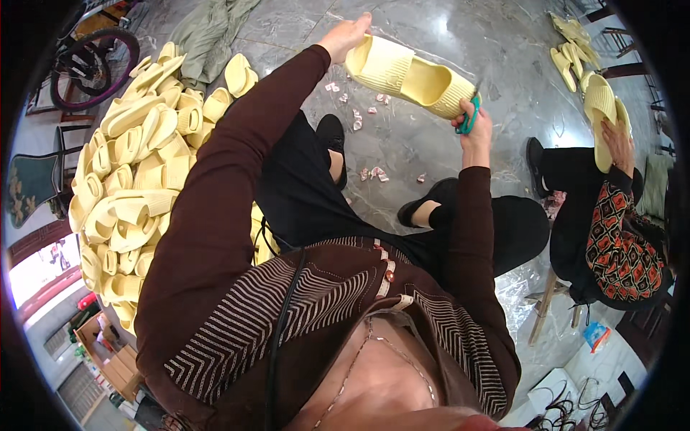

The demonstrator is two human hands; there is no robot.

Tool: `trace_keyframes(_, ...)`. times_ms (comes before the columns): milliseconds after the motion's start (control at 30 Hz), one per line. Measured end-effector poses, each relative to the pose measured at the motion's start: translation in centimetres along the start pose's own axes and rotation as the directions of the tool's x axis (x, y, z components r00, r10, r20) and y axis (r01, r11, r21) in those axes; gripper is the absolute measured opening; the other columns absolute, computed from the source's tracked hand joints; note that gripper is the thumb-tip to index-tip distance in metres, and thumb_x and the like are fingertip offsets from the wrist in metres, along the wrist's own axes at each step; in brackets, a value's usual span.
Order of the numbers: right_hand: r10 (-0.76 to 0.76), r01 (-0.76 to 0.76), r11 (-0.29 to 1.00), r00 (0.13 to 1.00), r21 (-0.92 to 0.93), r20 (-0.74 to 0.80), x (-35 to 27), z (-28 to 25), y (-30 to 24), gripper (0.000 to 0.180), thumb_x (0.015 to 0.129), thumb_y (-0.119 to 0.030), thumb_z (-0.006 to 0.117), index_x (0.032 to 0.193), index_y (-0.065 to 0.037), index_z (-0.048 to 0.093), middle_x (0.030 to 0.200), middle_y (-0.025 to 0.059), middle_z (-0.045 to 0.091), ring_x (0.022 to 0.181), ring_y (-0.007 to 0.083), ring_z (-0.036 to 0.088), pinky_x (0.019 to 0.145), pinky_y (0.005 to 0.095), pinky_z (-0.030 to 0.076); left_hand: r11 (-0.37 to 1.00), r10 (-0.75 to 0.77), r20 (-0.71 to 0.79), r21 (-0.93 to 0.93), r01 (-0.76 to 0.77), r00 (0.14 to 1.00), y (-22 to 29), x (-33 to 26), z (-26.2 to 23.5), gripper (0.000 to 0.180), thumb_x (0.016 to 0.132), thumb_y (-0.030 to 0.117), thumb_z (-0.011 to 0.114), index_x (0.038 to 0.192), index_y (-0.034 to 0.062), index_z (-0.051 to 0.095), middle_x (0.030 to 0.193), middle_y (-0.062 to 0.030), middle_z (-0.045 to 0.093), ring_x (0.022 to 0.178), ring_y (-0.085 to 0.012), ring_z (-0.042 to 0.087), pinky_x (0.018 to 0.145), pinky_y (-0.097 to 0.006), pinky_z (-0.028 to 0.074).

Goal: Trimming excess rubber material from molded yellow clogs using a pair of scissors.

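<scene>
My left hand grips the far-left end of a pair of pale yellow slippers, held up over the floor. The two slippers lie end to end with their ribbed straps facing up; I cannot tell whether they are joined. Closed round green-handled scissors, my right hand is at the right end of the slippers. The dark blades point away from me beside the strap edge, and whether they touch it is unclear.
A large heap of yellow slippers lies at my left. Small pinkish scraps dot the grey floor. At right sits a co-worker, whose hand holds yellow slippers. A bicycle stands far left, near a chair.
</scene>
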State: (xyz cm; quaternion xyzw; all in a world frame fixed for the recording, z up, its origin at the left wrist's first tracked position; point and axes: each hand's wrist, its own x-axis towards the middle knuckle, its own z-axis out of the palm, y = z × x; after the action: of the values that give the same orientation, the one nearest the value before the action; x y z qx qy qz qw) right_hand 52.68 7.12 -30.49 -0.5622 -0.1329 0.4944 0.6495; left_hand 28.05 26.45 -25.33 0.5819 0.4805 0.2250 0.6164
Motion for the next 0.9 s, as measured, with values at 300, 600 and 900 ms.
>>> trace_keyframes(300, 0.037, -0.063, 0.993, 0.966, 0.096, 0.254, -0.9, 1.2, 0.2, 0.014, 0.072, -0.009, 0.06, 0.081, -0.004, 0.051, 0.057, 0.0021, 0.048, 0.044, 0.0122, 0.046, 0.043, 0.028, 0.044, 0.987, 0.003, 0.126, -0.159, 0.018, 0.992, 1.4, -1.8, 0.3, 0.056, 0.086, 0.051, 0.033, 0.089, -0.0017, 0.053, 0.082, -0.0095, 0.057, 0.075, -0.0158, 0.057, 0.068, -0.03, 0.046)
trace_keyframes(600, -0.009, 0.006, 1.0, 0.994, 0.03, 0.113, -3.4, 2.5, -2.1, 0.026, 0.078, -0.023, 0.056, 0.097, -0.005, 0.054, 0.082, 0.0014, 0.055, 0.071, 0.0107, 0.049, 0.063, 0.0259, 0.04, 0.9, 0.181, 0.325, 0.325, -0.29, 0.928, 1.1, -4.1, 0.8, 0.039, 0.071, 0.022, 0.061, 0.104, 0.0008, 0.056, 0.1, -0.0109, 0.058, 0.096, -0.0182, 0.052, 0.081, -0.029, 0.042)
trace_keyframes(900, 0.178, -0.17, 0.984, 0.965, -0.058, 0.194, 4.9, -4.1, 4.3, 0.018, 0.079, -0.021, 0.058, 0.087, -0.005, 0.054, 0.068, 0.0037, 0.053, 0.054, 0.0098, 0.045, 0.048, 0.0236, 0.038, 0.875, 0.483, -0.339, 0.203, -0.439, 0.807, 7.7, -22.8, -14.4, 0.032, 0.075, 0.017, 0.054, 0.102, -0.0003, 0.056, 0.099, -0.0086, 0.056, 0.086, -0.0144, 0.054, 0.073, -0.026, 0.045)
